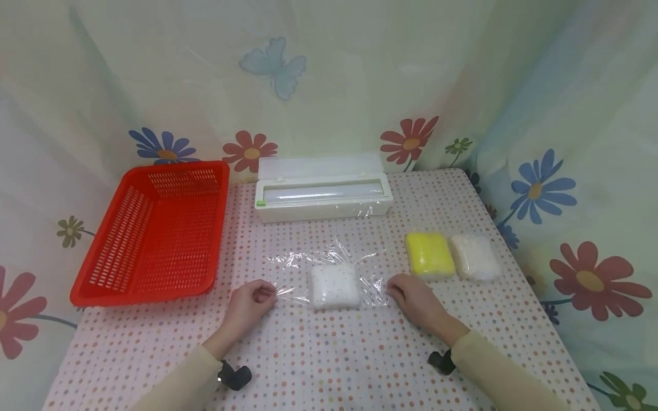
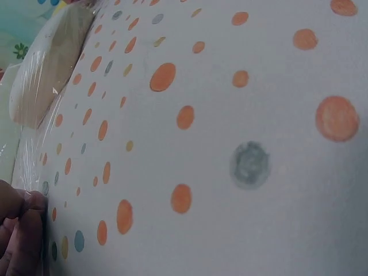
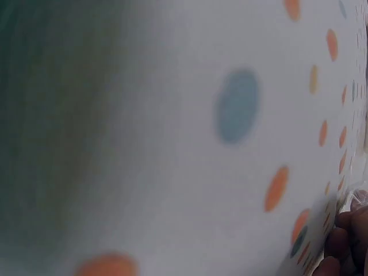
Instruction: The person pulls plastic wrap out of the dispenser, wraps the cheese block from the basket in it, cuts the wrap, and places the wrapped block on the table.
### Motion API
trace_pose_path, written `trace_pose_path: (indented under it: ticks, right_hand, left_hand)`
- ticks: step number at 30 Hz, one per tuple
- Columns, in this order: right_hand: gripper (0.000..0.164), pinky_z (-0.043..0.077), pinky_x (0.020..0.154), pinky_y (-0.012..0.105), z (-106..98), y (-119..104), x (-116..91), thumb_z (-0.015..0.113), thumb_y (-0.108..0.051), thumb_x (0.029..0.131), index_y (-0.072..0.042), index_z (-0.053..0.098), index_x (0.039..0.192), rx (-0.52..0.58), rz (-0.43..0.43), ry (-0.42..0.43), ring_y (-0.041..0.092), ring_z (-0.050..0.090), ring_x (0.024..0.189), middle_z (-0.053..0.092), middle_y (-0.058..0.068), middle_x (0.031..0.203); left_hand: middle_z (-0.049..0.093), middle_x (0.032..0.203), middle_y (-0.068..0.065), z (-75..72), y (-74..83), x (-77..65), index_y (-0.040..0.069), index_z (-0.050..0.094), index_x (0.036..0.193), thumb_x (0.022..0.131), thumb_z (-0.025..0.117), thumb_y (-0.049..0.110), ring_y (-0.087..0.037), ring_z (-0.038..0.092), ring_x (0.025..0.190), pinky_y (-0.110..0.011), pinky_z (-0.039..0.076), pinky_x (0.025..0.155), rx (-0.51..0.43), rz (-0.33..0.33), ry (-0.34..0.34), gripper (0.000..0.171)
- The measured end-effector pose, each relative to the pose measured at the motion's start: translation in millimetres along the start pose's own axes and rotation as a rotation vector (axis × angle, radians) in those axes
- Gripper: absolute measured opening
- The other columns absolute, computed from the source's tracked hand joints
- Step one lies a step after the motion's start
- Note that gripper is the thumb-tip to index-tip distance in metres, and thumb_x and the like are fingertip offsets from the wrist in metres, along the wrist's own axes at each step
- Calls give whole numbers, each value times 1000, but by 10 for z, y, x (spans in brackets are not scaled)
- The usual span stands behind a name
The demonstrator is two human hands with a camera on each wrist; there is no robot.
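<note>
A white, speckled, square padded block [image 1: 336,286] lies on a sheet of clear cling film [image 1: 371,290] in the middle of the table. My left hand [image 1: 250,302] pinches the film's left edge between thumb and fingers. Over on the right, my right hand [image 1: 417,299] pinches the opposite edge. The film looks stretched and wrinkled on both sides of the block. In the left wrist view, the fingertips [image 2: 34,201] grip the film beside the pale block [image 2: 49,66]. Only part of the right hand [image 3: 348,241] shows in the right wrist view, low at the edge.
A red plastic basket [image 1: 218,240] stands at the left. Behind the block is a white cling film dispenser [image 1: 324,213] with its lid raised and a roll inside. A yellow block [image 1: 430,254] and a whitish block [image 1: 475,258] sit at the right on the dotted tablecloth [image 1: 329,365].
</note>
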State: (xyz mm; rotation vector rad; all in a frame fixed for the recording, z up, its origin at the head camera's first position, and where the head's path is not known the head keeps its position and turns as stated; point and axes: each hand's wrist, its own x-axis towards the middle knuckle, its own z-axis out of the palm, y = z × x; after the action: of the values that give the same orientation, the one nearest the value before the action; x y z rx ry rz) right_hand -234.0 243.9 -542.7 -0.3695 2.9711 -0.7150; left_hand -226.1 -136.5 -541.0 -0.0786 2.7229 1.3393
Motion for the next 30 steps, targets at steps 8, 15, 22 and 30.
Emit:
trace_pose_path:
  ticks: [8, 15, 22, 30]
  right_hand:
    - [5, 58, 91, 44, -31, -35, 32, 61, -14, 101, -14, 66, 102, -73, -18, -39, 22, 66, 99, 67, 1, 102]
    - [5, 58, 81, 35, -43, -52, 84, 59, -15, 103, -15, 64, 103, -145, -35, -91, 13, 59, 88, 57, -4, 95]
    - [6, 58, 85, 38, -48, -33, 104, 59, -17, 103, -16, 64, 104, -87, 4, -116, 15, 61, 91, 60, -1, 100]
    - [6, 57, 93, 46, -54, 9, 73, 61, -14, 101, -15, 65, 104, 34, 21, -100, 22, 64, 101, 65, 2, 106]
  left_hand:
    - [72, 88, 2, 42, 46, 11, 16, 74, 96, 86, 76, 9, -9, 63, 78, -23, 54, 71, 140, 22, 35, 13]
    - [71, 86, 2, 55, 69, 13, 17, 74, 94, 85, 75, 9, -11, 60, 79, -26, 50, 72, 187, 24, 48, 12]
    - [67, 87, 3, 73, 34, 0, 18, 74, 96, 87, 76, 10, -11, 51, 74, -23, 41, 66, 264, 80, 74, 13]
    - [70, 89, 2, 68, -30, -25, 16, 75, 95, 88, 77, 9, -9, 57, 77, -24, 49, 69, 243, 111, 51, 11]
